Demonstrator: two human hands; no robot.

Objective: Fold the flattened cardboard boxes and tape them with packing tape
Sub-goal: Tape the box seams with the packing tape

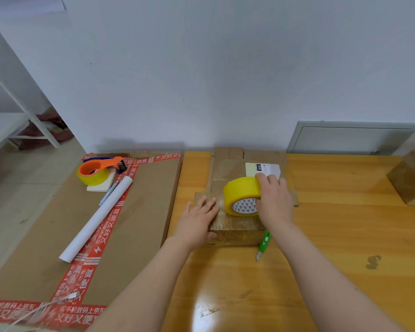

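Just right of the frame's centre, the right hand is gripping the yellow tape roll, with its fingers curling over the roll's top and outer side. It is holding the roll on edge on top of a small folded box. To the roll's left, the left hand is lying flat with its fingers spread, pressing on the box's top near the left edge, and its thumb is wrapping down the near side. A glossy strip seems to be running from the roll under that palm, so I judge a band of tape is being laid across the top right now.

The box is standing formed and shiny with tape on its near face, so its folding looks done and its sealing partly done. Cutting the strip is left to do. The green utility knife is lying on the wooden table just beside the box's lower-right corner.

Above the hands, flattened cardboard carrying a pale label is waiting unfolded. At the right edge another taped box appears to be finished. At the upper left, an orange tape dispenser is sitting on a large carton.
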